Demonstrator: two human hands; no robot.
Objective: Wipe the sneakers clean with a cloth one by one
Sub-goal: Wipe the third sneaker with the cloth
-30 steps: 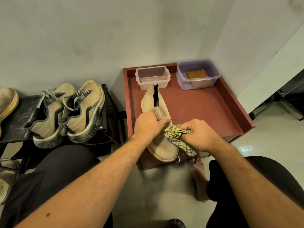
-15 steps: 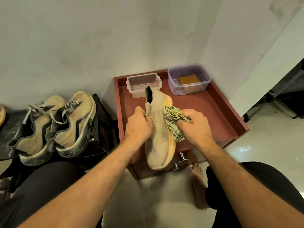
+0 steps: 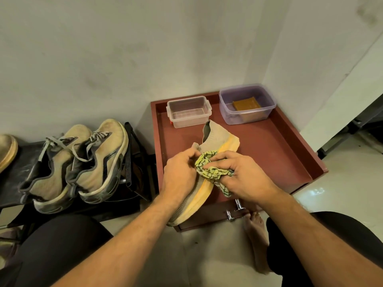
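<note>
— Meanwhile, what am I looking at from the head camera?

— A person seated at a low red cabinet [image 3: 298, 154], one tan sneaker [image 3: 217, 139] lifted over its top. The left hand [image 3: 180, 175] grips the shoe around its middle, fingers curled over the knit upper. The right hand [image 3: 246, 175] is bunched around a yellow-green cloth [image 3: 209, 168] and presses it against the shoe's side, just above the yellow sole [image 3: 199, 201].

— What changed in the last second?

— A second ago the shoe lay flat on the cabinet with its top facing up. Now I see it rolled onto its edge and tipped toward the body, toe hanging past the cabinet's front, so the sole rim faces the cloth. The cloth has slid from the toe toward the middle.

— Meaning for the job?

— I judge the upper is done and the wiping has moved to the sidewall of this first shoe. How much dirt remains there I can't quite tell; the cloth hides it.

— And the rest?

— A pair of laced sneakers [image 3: 78, 162] waits on the black rack [image 3: 132, 146] to the left, looking grimy and untouched. Two plastic tubs sit at the cabinet's back.
</note>
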